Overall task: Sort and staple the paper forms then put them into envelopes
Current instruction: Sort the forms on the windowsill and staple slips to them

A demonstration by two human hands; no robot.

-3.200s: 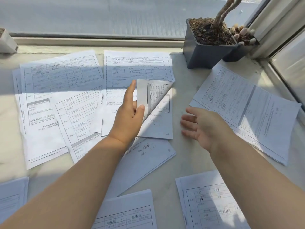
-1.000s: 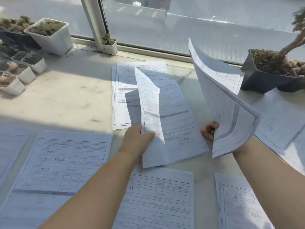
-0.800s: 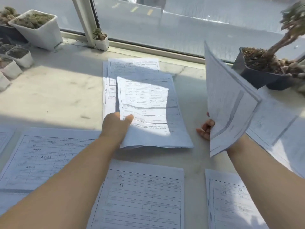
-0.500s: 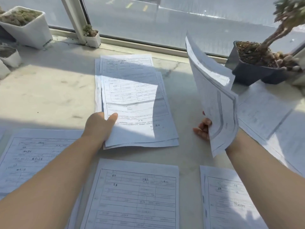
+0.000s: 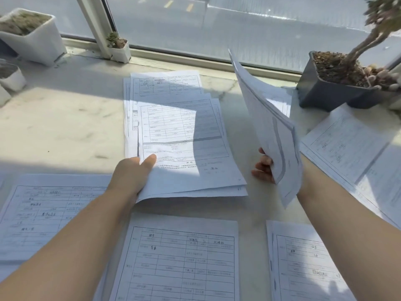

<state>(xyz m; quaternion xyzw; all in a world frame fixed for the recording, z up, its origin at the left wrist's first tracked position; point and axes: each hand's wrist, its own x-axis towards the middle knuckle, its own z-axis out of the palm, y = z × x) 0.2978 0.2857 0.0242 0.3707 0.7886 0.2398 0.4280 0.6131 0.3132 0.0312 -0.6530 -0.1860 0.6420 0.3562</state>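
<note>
At the far left corner of the pale marble sill (image 5: 65,127) we see a white square plastic planter (image 5: 32,38), with a printed form sheet (image 5: 43,213) flat at the near left edge. Our left hand (image 5: 132,174) pinches the near left corner of a thin set of white printed paper forms (image 5: 184,148), thumb on top and fingers underneath, lifting that corner off the mid-sill pile (image 5: 165,85) beneath it. The set's long axis runs away from us towards the window. Just right of it, our right hand (image 5: 263,168) grips a curled sheaf of forms (image 5: 271,131) upright, fingers curled round its lower edge. We judge the sheaf goes leftward onto the lifted set. A dark grey plastic plant pot (image 5: 321,92) sits at the far right corner
</note>
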